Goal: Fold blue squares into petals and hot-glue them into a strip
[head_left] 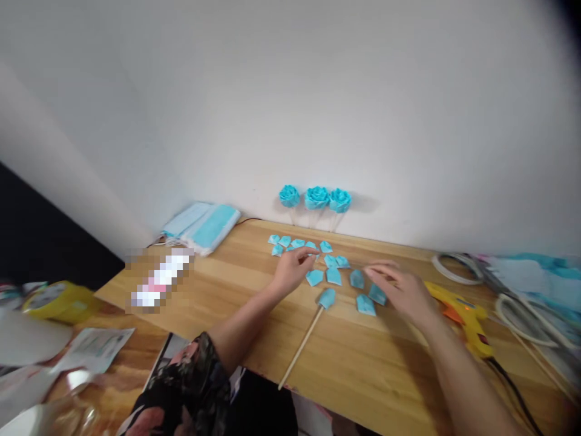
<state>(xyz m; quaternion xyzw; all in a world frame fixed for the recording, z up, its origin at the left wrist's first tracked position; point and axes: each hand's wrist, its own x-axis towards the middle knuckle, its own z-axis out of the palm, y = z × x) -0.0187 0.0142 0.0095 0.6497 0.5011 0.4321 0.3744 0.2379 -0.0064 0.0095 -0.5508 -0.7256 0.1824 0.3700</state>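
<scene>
The left hand [295, 266] has its thumb and forefinger brought close together over the small folded blue pieces [334, 277], but whether they pinch one I cannot tell. The fingers of the right hand [403, 293] are bent and reach over the right-most pieces, one lying partly beneath them; their grip, too, cannot be told. Between the two sets of fingers, and spread just beyond the left ones, the loose pieces lie on the wooden surface [218, 290]. Handling them probably goes best with a light pinch at one edge, so the folds stay crisp. Nearer the body than the fingers lies a stick [302, 348] with a blue tip [327, 298]; the wrists should pass clear of it so it does not roll. Just beside the right hand, on its outer side, is a yellow glue gun [474, 327]; its nozzle may be hot, so the wrist wants room there. Beyond the fingers, three blue flowers [317, 197] stand against the wall, and masks [213, 224] lie well to the left.
</scene>
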